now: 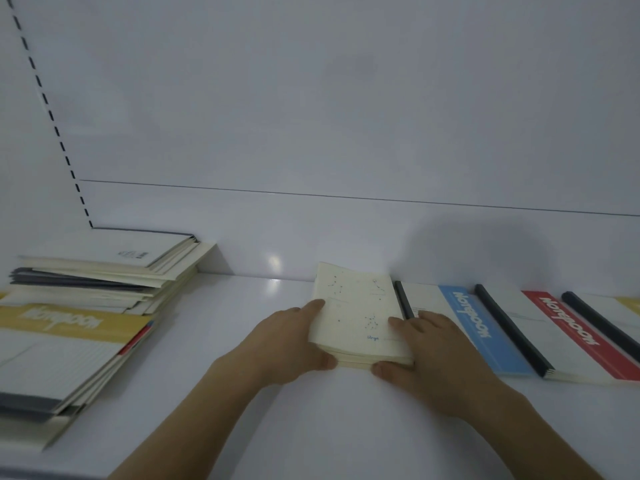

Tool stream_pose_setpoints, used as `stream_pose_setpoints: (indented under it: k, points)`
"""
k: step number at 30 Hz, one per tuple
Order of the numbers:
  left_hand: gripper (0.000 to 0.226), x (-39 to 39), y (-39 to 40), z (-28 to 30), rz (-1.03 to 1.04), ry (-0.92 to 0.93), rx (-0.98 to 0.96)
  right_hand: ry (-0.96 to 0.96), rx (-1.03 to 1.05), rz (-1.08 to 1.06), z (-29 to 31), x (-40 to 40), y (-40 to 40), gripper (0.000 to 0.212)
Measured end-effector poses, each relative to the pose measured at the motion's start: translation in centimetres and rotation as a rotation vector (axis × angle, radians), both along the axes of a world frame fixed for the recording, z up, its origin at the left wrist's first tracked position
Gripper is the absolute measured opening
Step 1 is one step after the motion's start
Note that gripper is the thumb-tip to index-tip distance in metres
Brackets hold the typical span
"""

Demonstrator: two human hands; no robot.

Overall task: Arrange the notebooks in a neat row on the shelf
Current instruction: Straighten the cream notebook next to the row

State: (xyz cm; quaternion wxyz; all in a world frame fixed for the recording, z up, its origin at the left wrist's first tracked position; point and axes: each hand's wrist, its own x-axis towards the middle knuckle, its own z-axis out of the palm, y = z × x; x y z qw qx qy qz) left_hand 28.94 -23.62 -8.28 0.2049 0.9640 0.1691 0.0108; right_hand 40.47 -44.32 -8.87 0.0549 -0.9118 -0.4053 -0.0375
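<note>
At the centre of the frame a small stack of cream paper-covered notebooks with blue constellation print (358,313) lies flat on the white shelf (242,306). The left hand (280,344) clamps its left edge, thumb at the near corner; the right hand (429,351) clamps the right edge. Its long axis runs away from the viewer. Just right lies the white notebook with a blue band and black spine (464,327), so aligning probably means sliding rightward; the right hand is nearer.

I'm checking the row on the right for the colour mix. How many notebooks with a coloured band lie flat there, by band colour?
Blue band: 1
Red band: 1
Yellow band, cut by the frame edge: 1
Total: 3
</note>
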Motion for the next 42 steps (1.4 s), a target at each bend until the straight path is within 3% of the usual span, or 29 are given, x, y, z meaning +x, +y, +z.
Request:
stream_pose_setpoints:
  k: [3,8,15,21,27,30,33,37,42]
  points:
    - [0.092,-1.3,0.1,-0.1,-0.004,-0.104,0.081,-0.032,0.071,-0.019,0.2,-0.8,0.2,0.087]
    - [0.074,-4.7,0.8,0.4,0.072,-0.286,0.293,-0.106,0.204,0.097,0.0,-4.1,2.6,0.074]
    - [0.046,-12.8,5.6,1.7,0.190,-0.500,0.334,-0.122,0.246,0.277,0.0,-11.2,9.5,0.068]
    - [0.045,-21.1,13.3,1.9,0.235,-0.338,0.382,-0.104,0.307,0.366,0.8,-19.4,17.3,0.068]
    - [0.082,-27.5,19.3,0.4,0.229,-0.059,0.360,-0.045,0.261,0.378,-0.6,-25.1,23.6,0.079]
    - [0.083,-29.1,20.3,-0.4,0.135,0.015,0.362,-0.046,0.205,0.353,-1.6,-26.5,25.1,0.075]
    - [0.073,-29.8,20.8,-0.3,0.110,-0.083,0.377,-0.094,0.224,0.347,-1.7,-27.4,25.3,0.060]
    - [0.077,-30.0,20.8,-0.5,0.109,-0.269,0.345,-0.212,0.294,0.332,-0.6,-28.1,24.5,0.045]
    - [0.053,-29.7,19.6,0.8,0.344,-0.801,0.416,-0.500,0.540,0.149,1.1,-28.8,22.7,0.057]
